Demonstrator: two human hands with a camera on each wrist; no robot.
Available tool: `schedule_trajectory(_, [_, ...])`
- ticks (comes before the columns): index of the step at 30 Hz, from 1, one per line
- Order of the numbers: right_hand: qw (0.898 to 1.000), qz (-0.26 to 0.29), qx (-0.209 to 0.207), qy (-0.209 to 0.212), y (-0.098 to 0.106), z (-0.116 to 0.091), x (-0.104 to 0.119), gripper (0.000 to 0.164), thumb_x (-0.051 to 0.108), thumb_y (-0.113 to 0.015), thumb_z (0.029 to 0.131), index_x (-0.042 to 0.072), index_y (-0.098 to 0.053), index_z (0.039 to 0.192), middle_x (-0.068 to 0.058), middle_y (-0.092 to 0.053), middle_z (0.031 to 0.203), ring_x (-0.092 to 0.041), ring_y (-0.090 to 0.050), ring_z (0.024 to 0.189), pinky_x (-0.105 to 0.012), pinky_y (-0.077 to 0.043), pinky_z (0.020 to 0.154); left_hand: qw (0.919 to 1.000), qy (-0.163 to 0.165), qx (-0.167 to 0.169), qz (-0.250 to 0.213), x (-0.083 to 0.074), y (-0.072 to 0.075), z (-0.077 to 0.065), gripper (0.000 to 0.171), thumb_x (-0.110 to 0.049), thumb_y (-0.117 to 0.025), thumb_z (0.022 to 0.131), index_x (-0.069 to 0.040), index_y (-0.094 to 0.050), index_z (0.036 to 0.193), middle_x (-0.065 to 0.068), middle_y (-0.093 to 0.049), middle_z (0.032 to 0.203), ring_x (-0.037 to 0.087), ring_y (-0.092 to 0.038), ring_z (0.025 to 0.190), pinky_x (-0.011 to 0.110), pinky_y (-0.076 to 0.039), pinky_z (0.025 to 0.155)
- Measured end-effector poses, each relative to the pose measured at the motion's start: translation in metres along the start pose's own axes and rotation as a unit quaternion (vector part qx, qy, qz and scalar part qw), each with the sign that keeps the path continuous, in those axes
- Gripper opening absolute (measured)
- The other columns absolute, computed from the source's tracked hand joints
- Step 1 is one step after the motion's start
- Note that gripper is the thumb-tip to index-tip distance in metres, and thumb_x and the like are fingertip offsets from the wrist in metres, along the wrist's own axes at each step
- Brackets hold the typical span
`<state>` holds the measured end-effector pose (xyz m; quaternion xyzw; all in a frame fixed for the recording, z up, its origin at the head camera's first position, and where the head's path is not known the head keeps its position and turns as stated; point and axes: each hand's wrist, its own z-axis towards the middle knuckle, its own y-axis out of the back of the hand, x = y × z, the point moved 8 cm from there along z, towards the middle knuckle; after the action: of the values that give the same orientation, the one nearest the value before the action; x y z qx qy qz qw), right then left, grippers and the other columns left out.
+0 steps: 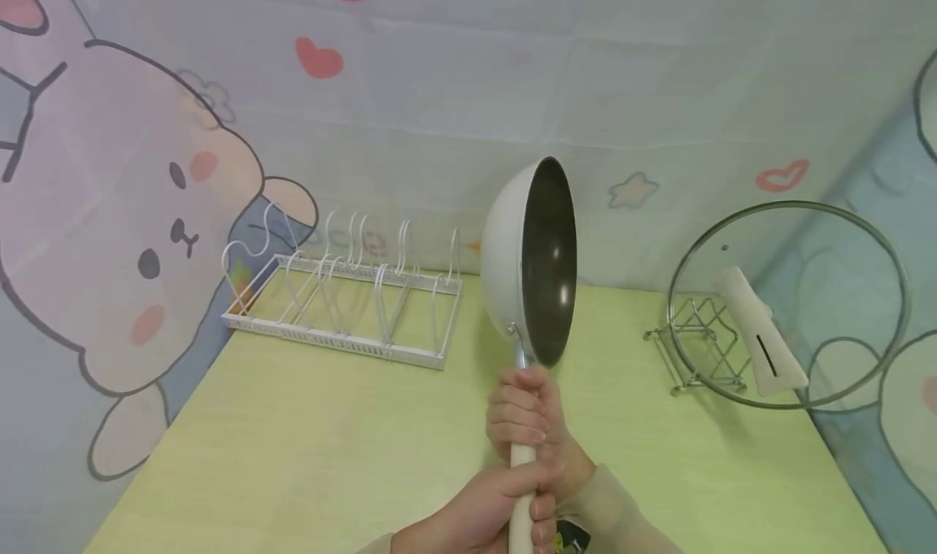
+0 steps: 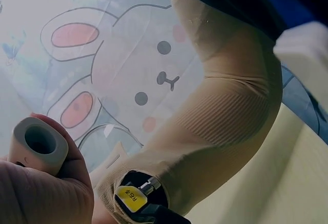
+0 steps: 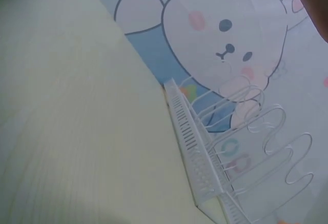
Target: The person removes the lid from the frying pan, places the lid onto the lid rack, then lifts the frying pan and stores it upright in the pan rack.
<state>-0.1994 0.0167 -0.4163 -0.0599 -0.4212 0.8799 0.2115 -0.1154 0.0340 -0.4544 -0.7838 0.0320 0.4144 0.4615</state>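
A white frying pan [image 1: 505, 245] with a dark inside is held up on edge over the table, its bowl upward and its opening facing right. Just below the bowl, my right hand [image 1: 525, 412] grips the cream handle [image 1: 522, 530]. My left hand [image 1: 505, 501] wraps the same handle lower down, touching the right one. In the left wrist view, the hollow handle end [image 2: 38, 144] sticks out of the left hand [image 2: 46, 193]. The right wrist view leaves the right hand's grip out of sight.
A white wire rack [image 1: 340, 346] stands at the table's back left. At the right, a glass lid [image 1: 896, 294] with a cream handle [image 1: 764, 334] leans upright in a small metal stand [image 1: 695, 375]. A printed cloth [image 1: 586, 66] hangs behind the light green table [image 1: 315, 440].
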Motion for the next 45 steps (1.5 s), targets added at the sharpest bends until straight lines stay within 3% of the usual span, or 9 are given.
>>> schedule_trajectory(11, [1.000, -0.001, 0.006, -0.008, -0.006, 0.017, -0.006, 0.040, 0.017, -0.047, 0.107, 0.022, -0.034, 0.070, 0.011, -0.035, 0.048, -0.002, -0.034, 0.039, -0.016, -0.036, 0.042, 0.9998, -0.007, -0.019, 0.008, -0.012, -0.004, -0.012, 0.019, -0.033, -0.059, 0.108, -0.021, -0.048, 0.098, -0.016, -0.052, 0.060, 0.000, -0.055, 0.054, 0.018, -0.046, 0.063])
schedule_trajectory(23, [0.999, 0.004, 0.027, -0.019, -0.016, 0.034, -0.011, 0.038, 0.015, -0.051, 0.106, 0.022, -0.036, 0.072, 0.011, -0.036, 0.048, -0.003, -0.035, 0.038, -0.018, -0.035, 0.041, 0.9998, -0.020, -0.007, 0.006, -0.023, -0.011, -0.023, 0.021, -0.030, -0.058, 0.108, -0.017, -0.043, 0.106, -0.015, -0.052, 0.060, 0.001, -0.055, 0.054, 0.018, -0.046, 0.062])
schedule_trajectory(30, [0.998, -0.001, 0.046, -0.042, -0.026, 0.052, -0.016, 0.038, 0.016, -0.051, 0.107, 0.021, -0.036, 0.072, 0.011, -0.036, 0.047, -0.004, -0.035, 0.038, -0.019, -0.035, 0.040, 0.9991, -0.037, -0.017, 0.016, -0.033, -0.016, -0.033, 0.022, -0.030, -0.060, 0.107, -0.016, -0.044, 0.105, -0.014, -0.051, 0.061, 0.003, -0.054, 0.054, 0.020, -0.045, 0.062])
schedule_trajectory(38, [0.996, 0.005, 0.060, -0.067, -0.034, 0.086, -0.030, 0.039, 0.015, -0.054, 0.106, 0.021, -0.037, 0.071, 0.010, -0.036, 0.045, -0.004, -0.035, 0.036, -0.021, -0.037, 0.040, 0.9957, -0.082, -0.026, 0.036, -0.053, -0.017, -0.058, 0.028, -0.031, -0.059, 0.109, -0.015, -0.050, 0.087, -0.013, -0.053, 0.061, 0.003, -0.055, 0.053, 0.020, -0.047, 0.060])
schedule_trajectory(45, [0.991, -0.002, 0.088, -0.101, -0.038, 0.123, -0.046, 0.041, 0.014, -0.055, 0.105, 0.021, -0.038, 0.068, 0.009, -0.037, 0.043, -0.005, -0.037, 0.035, -0.022, -0.038, 0.039, 0.9881, -0.142, -0.016, 0.056, -0.071, -0.012, -0.083, 0.027, -0.028, -0.051, 0.113, -0.015, -0.051, 0.089, -0.012, -0.054, 0.066, 0.004, -0.057, 0.056, 0.022, -0.050, 0.061])
